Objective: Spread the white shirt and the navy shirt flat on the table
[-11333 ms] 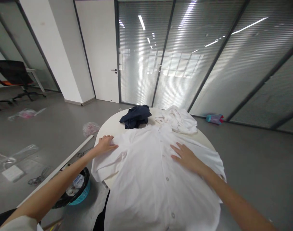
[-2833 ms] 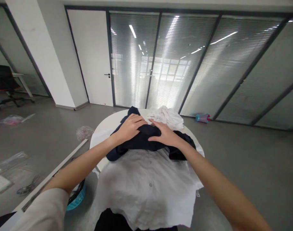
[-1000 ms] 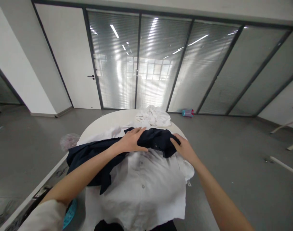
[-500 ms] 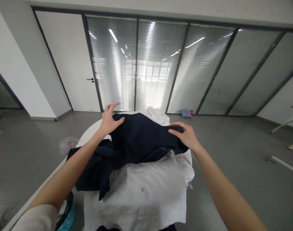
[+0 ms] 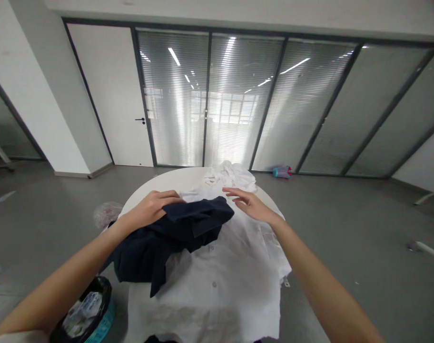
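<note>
A dark navy garment (image 5: 177, 238) lies bunched on the left part of a white buttoned shirt (image 5: 238, 290). My left hand (image 5: 152, 208) is closed on the garment's upper left edge, with its fingertips partly hidden by the cloth. To the right of the garment's end, my right hand (image 5: 251, 205) hovers over the shirt. Its fingers are stretched out and hold nothing. The shirt is spread with its buttons facing up, and its lower edge hangs over the near side of the white round table (image 5: 160, 183).
Crumpled white cloth (image 5: 231, 175) lies at the table's far side. A lined waste bin (image 5: 108, 317) stands at the lower left, near a clear plastic bag (image 5: 106, 214) on the floor. A blue and red basket (image 5: 281, 172) lies by the glass wall.
The navy garment's right part has moved left and folded over, uncovering more white shirt. My right hand has let go of it and moved left; my left hand has lowered and closed on it.
</note>
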### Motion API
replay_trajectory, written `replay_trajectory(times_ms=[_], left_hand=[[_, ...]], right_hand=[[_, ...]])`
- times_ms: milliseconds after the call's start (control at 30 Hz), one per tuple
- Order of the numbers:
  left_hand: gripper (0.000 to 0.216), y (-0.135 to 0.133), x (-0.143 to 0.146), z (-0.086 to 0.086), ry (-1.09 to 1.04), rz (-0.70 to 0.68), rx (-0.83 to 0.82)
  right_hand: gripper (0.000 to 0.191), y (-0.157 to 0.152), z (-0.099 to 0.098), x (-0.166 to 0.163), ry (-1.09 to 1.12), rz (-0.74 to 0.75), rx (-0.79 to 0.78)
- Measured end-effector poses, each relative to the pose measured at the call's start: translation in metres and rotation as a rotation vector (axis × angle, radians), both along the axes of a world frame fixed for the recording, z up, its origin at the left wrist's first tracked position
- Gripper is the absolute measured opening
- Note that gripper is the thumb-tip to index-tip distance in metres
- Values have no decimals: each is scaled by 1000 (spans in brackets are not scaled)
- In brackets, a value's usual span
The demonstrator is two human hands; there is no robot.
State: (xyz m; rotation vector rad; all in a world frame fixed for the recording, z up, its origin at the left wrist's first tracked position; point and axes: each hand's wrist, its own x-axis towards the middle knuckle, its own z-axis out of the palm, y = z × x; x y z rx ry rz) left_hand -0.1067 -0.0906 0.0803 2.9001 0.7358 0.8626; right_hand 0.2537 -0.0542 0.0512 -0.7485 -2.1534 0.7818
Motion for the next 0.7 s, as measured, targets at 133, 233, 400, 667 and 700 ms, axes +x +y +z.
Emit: replay_trajectory(times_ms=[133, 233, 400, 667, 700], left_hand=[[28, -23, -29, -7, 112, 54, 271], [28, -25, -49, -10, 52, 218, 330], [24, 2, -79, 0, -280, 771, 232], [38, 10, -64, 97, -663, 884, 583], [44, 3, -59, 113, -678, 882, 651]], right_hand=[[71, 9, -22, -36, -246, 108, 143], [52, 25, -27, -63, -323, 146, 158], [19, 61, -3, -76, 11, -386, 157], [30, 28, 125, -77, 169, -663, 730], [32, 16, 141, -76, 164, -686, 784]])
